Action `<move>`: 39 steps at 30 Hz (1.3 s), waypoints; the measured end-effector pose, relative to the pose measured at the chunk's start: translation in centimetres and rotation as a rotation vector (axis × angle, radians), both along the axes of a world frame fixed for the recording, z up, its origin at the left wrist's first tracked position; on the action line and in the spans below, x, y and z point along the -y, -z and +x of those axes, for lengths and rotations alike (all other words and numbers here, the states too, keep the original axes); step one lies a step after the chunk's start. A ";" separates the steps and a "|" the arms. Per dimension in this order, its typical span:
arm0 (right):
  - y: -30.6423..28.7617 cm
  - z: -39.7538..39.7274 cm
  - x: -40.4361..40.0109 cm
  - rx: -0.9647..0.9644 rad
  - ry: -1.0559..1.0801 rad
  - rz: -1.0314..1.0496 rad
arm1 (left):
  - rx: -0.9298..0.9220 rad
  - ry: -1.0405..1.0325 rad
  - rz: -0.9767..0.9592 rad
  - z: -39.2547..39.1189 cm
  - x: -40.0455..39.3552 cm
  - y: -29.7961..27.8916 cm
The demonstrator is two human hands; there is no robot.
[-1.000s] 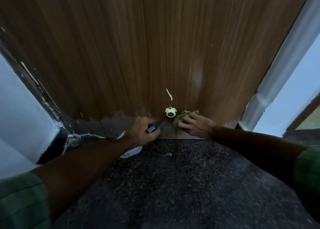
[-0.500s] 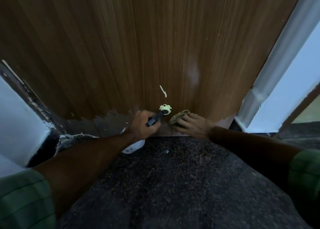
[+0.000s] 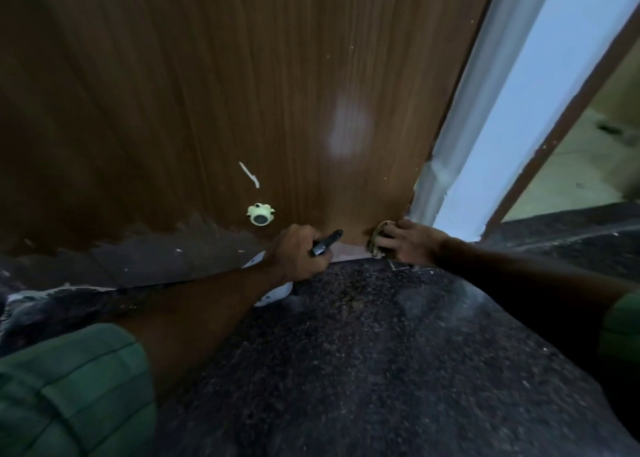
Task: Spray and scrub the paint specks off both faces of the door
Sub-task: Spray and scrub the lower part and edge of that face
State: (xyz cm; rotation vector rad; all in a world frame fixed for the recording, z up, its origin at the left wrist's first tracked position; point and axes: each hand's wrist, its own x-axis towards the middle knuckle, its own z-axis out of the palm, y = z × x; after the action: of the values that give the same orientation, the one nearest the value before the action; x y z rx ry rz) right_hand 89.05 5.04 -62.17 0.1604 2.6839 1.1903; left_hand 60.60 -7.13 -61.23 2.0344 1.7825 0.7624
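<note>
The brown wood-grain door (image 3: 214, 86) fills the upper view, with a white paint streak (image 3: 249, 174) and small white specks on it. Its bottom strip is darker and wet-looking. My left hand (image 3: 298, 254) grips a white spray bottle (image 3: 273, 292) whose black nozzle (image 3: 327, 242) points at the door's lower edge. My right hand (image 3: 408, 242) presses a yellowish scrub pad (image 3: 379, 237) against the door's bottom right corner, next to the frame.
A pale green round stopper (image 3: 260, 214) is fixed low on the door. The white door frame (image 3: 485, 86) runs up the right side, with an opening beyond it. Dark speckled floor (image 3: 363, 370) lies under my arms.
Both hands have shifted right along the door's bottom edge, past the green stopper. The scrub pad now sits at the bottom right corner by the frame.
</note>
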 end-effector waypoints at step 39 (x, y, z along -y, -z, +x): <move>6.5 -4.2 0.2 0.068 0.111 -0.272 | 0.011 -0.046 0.028 -4.0 2.1 4.5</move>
State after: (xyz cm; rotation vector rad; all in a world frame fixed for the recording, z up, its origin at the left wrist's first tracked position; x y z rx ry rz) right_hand 84.84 4.80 -68.70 0.2186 2.7033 0.7764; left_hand 56.58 -9.23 -65.76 2.0092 1.8286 0.8149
